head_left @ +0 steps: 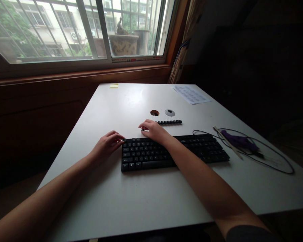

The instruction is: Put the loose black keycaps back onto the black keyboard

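Observation:
A black keyboard [151, 153] lies on the white table, its top row partly without keycaps. At its upper left corner is my left hand [109, 143], thumb and fingertips closed on the corner of the keyboard. My right hand [153, 130] reaches over the keyboard's back edge with bent fingers. Between its fingertips is a small black keycap [142, 130], just behind the keyboard. Farther back, a row of loose black keycaps [170, 122] lies in a line, its left end hidden behind my right hand.
Right of the keyboard, its cable [280, 154] loops around a purple cloth [238, 141] and a thin stick [228, 143]. A round hole [155, 113] and a grey grommet cover [170, 113] lie behind the keycap row. Printed papers [192, 94] and a yellow note [113, 86] are at the far edge.

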The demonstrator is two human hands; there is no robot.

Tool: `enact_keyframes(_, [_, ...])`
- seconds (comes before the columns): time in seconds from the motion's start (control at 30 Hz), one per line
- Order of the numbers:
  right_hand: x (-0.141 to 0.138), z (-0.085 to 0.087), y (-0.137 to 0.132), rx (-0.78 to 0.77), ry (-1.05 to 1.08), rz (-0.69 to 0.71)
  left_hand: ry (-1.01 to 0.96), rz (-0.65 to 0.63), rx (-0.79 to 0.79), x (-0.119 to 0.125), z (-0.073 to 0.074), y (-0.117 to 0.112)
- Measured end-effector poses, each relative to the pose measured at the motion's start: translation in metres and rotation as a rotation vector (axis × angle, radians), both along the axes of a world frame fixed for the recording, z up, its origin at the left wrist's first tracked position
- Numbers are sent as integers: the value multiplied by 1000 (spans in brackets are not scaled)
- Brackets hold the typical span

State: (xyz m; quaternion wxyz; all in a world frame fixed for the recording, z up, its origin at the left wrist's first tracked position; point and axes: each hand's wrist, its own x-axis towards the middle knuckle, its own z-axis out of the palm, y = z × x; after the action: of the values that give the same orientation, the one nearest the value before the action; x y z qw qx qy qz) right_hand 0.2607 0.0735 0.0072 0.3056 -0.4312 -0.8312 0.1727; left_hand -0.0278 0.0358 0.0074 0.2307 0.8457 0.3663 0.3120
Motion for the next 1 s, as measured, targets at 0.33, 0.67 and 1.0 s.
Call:
enact_keyframes(0.33, [-1,3,-2,-58,37,3,-4,-2,14,0,0,0])
enact_keyframes(0.67, [1,0,-1,-105,82,24,-7,-6,13,-2,-3,1])
enact_keyframes(1.0, [0,1,-1,-108,92,32,-6,-11,12,-1,-2,1])
